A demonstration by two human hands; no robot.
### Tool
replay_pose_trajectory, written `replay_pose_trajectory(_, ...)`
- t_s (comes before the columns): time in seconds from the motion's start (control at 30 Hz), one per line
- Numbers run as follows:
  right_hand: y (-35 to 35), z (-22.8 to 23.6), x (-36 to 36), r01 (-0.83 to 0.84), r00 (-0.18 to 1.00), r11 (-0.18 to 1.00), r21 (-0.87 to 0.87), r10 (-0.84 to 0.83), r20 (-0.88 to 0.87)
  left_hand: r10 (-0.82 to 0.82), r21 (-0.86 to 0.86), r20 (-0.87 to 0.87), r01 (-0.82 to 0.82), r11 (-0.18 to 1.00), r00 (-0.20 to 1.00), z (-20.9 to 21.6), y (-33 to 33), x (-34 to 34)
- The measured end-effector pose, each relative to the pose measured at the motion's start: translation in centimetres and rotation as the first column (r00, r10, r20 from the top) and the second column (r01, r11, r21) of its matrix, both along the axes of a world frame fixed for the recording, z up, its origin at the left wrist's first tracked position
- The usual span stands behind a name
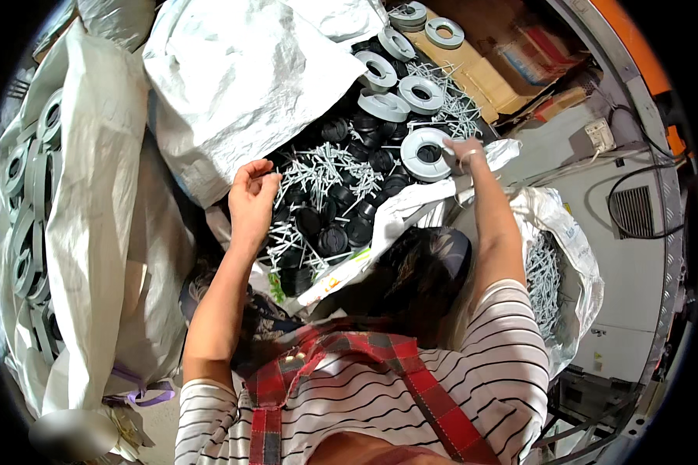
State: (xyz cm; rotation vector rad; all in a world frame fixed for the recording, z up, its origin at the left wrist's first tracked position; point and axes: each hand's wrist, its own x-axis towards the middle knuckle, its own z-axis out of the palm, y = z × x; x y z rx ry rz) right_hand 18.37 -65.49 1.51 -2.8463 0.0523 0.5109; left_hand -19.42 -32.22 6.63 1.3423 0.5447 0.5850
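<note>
My right hand (466,149) grips the right rim of a light grey plastic ring (426,154) with a wide centre hole. The ring lies over a heap of black round plastic caps (333,240) and thin grey plastic sticks (329,172). My left hand (253,200) hovers by the left edge of the heap, beside the white sack. Its fingers are loosely bent, thumb apart from them, and nothing shows between them.
More grey rings (421,94) lie at the far side of the heap, near flattened cardboard (473,74). A white woven sack (240,85) covers the far left. Another sack (93,201) holds grey rings. At right, a bag (585,260) holds grey sticks beside a pale machine panel (636,279).
</note>
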Motion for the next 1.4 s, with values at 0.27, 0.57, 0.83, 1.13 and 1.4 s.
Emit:
replay_pose_trajectory(0.27, 2.5, -2.6, -1.7, -0.238, 0.963, 0.899, -0.368, 0.171, -0.207, -0.040, 0.216, -0.216, 0.088, 0.972, 0.976, 0.9, -0.8, 1.6)
replay_pose_trajectory(0.57, 9.5, 3.8, -7.7, -0.508, 0.856, 0.861, 0.030, 0.508, -0.092, -0.028, 0.273, -0.283, 0.108, 0.956, 0.959, 1.2, -1.1, 3.3)
replay_pose_trajectory(0.83, 18.2, 4.6, -1.5, -0.550, 0.798, 0.718, 0.426, 0.603, 0.014, 0.000, 0.226, -0.288, 0.068, 0.972, 0.958, 0.5, -0.8, 3.6)
replay_pose_trajectory(1.13, 21.7, -9.5, 17.5, 0.092, 0.992, 0.981, 0.171, -0.106, 0.074, -0.080, 0.223, -0.389, 0.178, 0.958, 0.918, -0.7, -0.6, 3.7)
replay_pose_trajectory(1.4, 21.9, -13.9, 19.1, 0.244, 0.969, 0.960, 0.138, -0.236, -0.073, -0.041, 0.263, -0.341, 0.137, 0.955, 0.939, -0.7, -1.1, 4.3)
